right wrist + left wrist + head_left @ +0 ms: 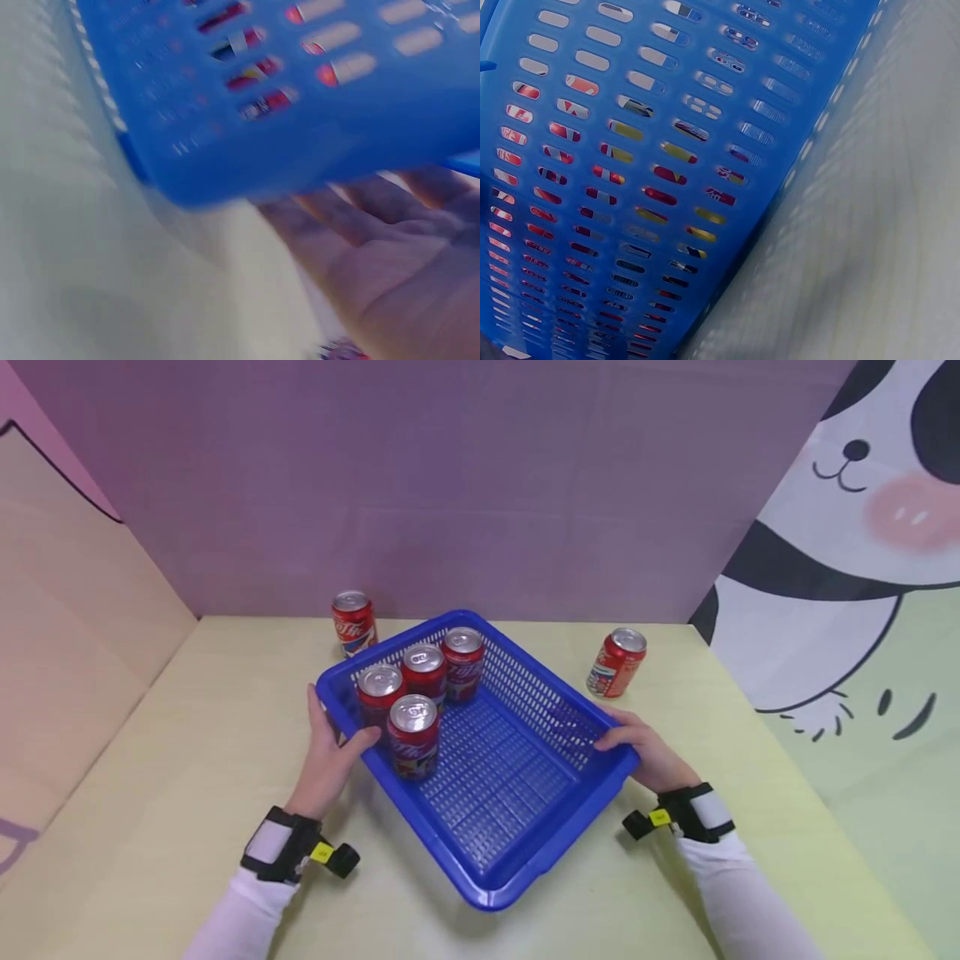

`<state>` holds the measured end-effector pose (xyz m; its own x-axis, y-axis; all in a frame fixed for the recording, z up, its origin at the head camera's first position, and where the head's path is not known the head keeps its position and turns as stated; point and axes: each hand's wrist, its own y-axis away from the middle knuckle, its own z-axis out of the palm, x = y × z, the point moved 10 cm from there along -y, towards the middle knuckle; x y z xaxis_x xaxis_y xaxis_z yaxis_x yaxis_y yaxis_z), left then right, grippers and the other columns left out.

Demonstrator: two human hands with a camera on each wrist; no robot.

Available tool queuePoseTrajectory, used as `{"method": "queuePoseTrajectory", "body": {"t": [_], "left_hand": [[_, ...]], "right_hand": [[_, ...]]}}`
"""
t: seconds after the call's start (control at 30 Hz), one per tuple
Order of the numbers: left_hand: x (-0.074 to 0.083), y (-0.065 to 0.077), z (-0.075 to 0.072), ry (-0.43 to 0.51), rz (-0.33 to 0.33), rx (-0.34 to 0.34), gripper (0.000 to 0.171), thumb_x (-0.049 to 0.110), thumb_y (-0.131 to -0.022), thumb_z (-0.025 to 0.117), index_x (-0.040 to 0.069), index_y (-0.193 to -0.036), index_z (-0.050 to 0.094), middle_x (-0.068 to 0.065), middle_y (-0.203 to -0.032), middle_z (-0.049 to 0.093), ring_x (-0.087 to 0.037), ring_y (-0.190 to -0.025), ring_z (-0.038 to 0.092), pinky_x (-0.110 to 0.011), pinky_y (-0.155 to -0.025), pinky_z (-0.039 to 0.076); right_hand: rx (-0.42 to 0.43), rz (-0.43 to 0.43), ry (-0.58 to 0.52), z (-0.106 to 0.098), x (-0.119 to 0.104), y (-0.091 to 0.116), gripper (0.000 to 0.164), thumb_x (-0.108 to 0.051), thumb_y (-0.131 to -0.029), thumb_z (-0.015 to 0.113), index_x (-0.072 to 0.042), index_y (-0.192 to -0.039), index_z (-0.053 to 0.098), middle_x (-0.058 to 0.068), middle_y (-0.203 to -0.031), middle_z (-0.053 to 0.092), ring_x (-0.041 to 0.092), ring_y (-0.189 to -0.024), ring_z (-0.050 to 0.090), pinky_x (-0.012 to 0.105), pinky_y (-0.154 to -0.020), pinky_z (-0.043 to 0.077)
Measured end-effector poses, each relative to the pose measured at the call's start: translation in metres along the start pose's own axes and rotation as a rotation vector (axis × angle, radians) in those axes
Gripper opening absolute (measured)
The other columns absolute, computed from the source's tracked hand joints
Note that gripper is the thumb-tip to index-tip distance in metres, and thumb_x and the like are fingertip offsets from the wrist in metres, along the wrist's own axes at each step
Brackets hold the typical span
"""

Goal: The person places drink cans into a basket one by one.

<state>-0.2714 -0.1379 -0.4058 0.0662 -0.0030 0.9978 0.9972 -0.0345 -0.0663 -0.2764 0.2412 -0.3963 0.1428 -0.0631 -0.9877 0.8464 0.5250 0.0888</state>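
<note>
Pale tbl (187,760), purple wall (465,485) behind, panda print (832,556) at R, L hand (330,760) & R hand (651,750) gripping blue basket (502,777)

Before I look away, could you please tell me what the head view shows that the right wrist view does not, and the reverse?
Only the head view shows the left hand, the panda picture and the tops of four cans inside the blue basket.

Only the right wrist view shows the palm side of the right hand and a blurred close-up of the basket's slotted outer wall.

Both share the basket, the right hand at it and the pale tabletop.
</note>
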Motion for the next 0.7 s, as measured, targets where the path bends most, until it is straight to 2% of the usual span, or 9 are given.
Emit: {"method": "queuePoseTrajectory", "body": {"t": [0.1,0.2,0.33,0.37,0.47,0.57,0.63,0.7], "left_hand": [[-0.001,0.001,-0.001,-0.014,-0.010,0.005,0.109,0.022,-0.093,0.064,0.029,-0.149,-0.029,-0.007,-0.163,-0.004,-0.022,-0.147,0.003,-0.047,-0.117,0.008],[-0.001,0.001,-0.001,-0.028,-0.023,0.004,0.109,0.025,-0.093,0.064,0.030,-0.149,-0.029,-0.007,-0.163,-0.006,-0.023,-0.147,0.002,-0.050,-0.117,0.009],[0.000,0.001,-0.001,-0.028,-0.015,0.003,0.109,0.025,-0.093,0.064,0.031,-0.150,-0.029,-0.007,-0.163,-0.005,-0.023,-0.147,0.002,-0.051,-0.117,0.009],[0.000,0.001,-0.001,-0.027,-0.010,0.004,0.108,0.025,-0.093,0.064,0.030,-0.150,-0.029,-0.007,-0.163,-0.004,-0.023,-0.147,0.002,-0.051,-0.117,0.008],[-0.001,0.001,-0.001,-0.023,0.002,0.003,0.108,0.023,-0.093,0.064,0.028,-0.150,-0.028,-0.007,-0.163,-0.004,-0.023,-0.147,0.002,-0.050,-0.117,0.007],[-0.003,0.001,0.000,-0.027,0.000,-0.002,0.108,0.023,-0.093,0.064,0.029,-0.150,-0.027,-0.006,-0.163,-0.004,-0.023,-0.147,0.002,-0.050,-0.117,0.006],[-0.003,0.001,0.000,-0.032,-0.001,-0.005,0.107,0.024,-0.093,0.063,0.030,-0.150,-0.027,-0.006,-0.163,-0.004,-0.023,-0.147,0.001,-0.051,-0.117,0.006],[-0.003,0.000,0.000,-0.036,-0.001,-0.006,0.106,0.025,-0.094,0.063,0.031,-0.150,-0.027,-0.005,-0.163,-0.004,-0.023,-0.147,0.001,-0.053,-0.116,0.006]], "right_hand": [[0.101,0.017,0.285,-0.013,-0.015,-0.001,0.046,-0.011,-0.098,0.056,-0.005,-0.144,0.049,0.017,-0.130,0.058,0.027,-0.111,0.061,0.039,-0.089,0.053],[0.192,-0.023,0.535,-0.026,-0.043,-0.006,0.044,-0.025,-0.102,0.055,-0.003,-0.140,0.053,0.017,-0.130,0.058,0.029,-0.110,0.061,0.037,-0.088,0.054],[0.333,-0.120,0.786,-0.042,-0.084,-0.016,0.047,-0.035,-0.101,0.056,0.000,-0.132,0.058,0.019,-0.126,0.060,0.035,-0.110,0.060,0.048,-0.092,0.050],[0.367,-0.135,0.870,-0.045,-0.093,-0.019,0.049,-0.037,-0.099,0.058,-0.001,-0.132,0.058,0.018,-0.130,0.058,0.036,-0.115,0.057,0.052,-0.095,0.047],[0.429,-0.168,1.149,-0.052,-0.112,-0.029,0.065,-0.047,-0.094,0.063,-0.005,-0.142,0.051,0.015,-0.153,0.035,0.039,-0.137,0.032,0.064,-0.105,0.029],[0.413,-0.203,1.412,-0.053,-0.123,-0.041,0.086,-0.057,-0.088,0.065,-0.010,-0.154,0.035,0.008,-0.164,-0.004,0.041,-0.146,-0.004,0.070,-0.109,0.006],[0.387,-0.212,1.526,-0.054,-0.126,-0.050,0.096,-0.063,-0.084,0.065,-0.015,-0.157,0.027,0.003,-0.162,-0.015,0.037,-0.145,-0.015,0.069,-0.108,-0.003],[0.352,-0.194,1.571,-0.058,-0.127,-0.059,0.101,-0.066,-0.080,0.066,-0.019,-0.158,0.022,0.001,-0.161,-0.019,0.033,-0.144,-0.021,0.068,-0.108,-0.009]]}}
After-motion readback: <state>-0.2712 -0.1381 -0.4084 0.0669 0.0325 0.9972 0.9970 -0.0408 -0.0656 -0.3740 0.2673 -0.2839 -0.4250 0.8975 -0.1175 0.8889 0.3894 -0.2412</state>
